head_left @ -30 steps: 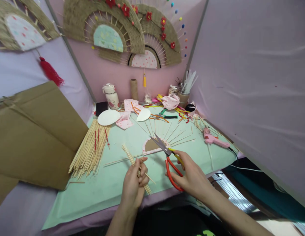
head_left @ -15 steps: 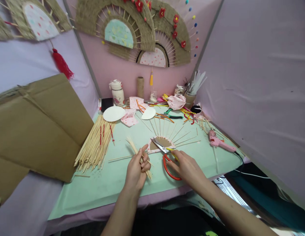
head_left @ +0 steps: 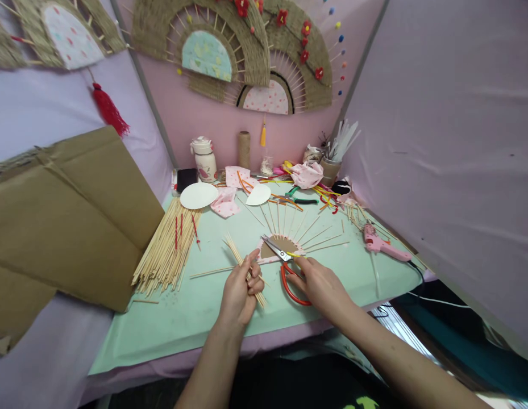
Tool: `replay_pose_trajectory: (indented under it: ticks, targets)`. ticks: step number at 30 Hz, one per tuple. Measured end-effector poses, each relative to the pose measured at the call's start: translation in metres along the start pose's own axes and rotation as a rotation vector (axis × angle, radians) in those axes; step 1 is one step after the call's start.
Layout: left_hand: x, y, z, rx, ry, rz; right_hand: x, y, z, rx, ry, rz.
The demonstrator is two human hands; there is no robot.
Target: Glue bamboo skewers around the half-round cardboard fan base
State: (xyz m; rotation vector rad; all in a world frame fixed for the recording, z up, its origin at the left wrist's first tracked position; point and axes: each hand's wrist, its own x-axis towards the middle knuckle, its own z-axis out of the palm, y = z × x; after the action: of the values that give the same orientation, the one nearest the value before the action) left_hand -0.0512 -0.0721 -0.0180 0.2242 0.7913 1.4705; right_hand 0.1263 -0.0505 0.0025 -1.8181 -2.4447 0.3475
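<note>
A small bundle of thin wooden sticks (head_left: 235,250) is gripped in my left hand (head_left: 242,289), its fingers wrapped round the middle. My right hand (head_left: 321,284) holds scissors (head_left: 292,292) with red and yellow handles. Their blades are slightly apart and point left over a half-round cardboard piece (head_left: 289,244) edged with pink-spotted cloth. From its curved edge several thin sticks (head_left: 319,234) fan out across the green table. Another stick (head_left: 210,272) lies left of the bundle, partly hidden by my left hand.
A large pile of sticks (head_left: 167,250) lies at left beside a cardboard sheet (head_left: 71,221). White paper shapes (head_left: 199,196), pink cloth and green-handled pliers (head_left: 304,200) are farther back. A pink glue gun (head_left: 383,244) rests at right. Woven fans (head_left: 298,51) hang on the back wall.
My right hand and the scissors have shifted slightly left toward the bundle. My left hand keeps its grip on the sticks. The whole view has moved a little.
</note>
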Motion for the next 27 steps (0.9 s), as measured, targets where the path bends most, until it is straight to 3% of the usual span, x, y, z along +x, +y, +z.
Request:
replay_pose_trajectory:
  ticks: [11,27]
  targets:
    - [0.002,0.000,0.000,0.020,0.010,-0.005,-0.001,-0.009,-0.005,-0.167,-0.042,0.023]
    - [0.002,-0.001,-0.002,0.023,-0.008,0.007,-0.001,0.002,0.000,-0.074,-0.008,-0.021]
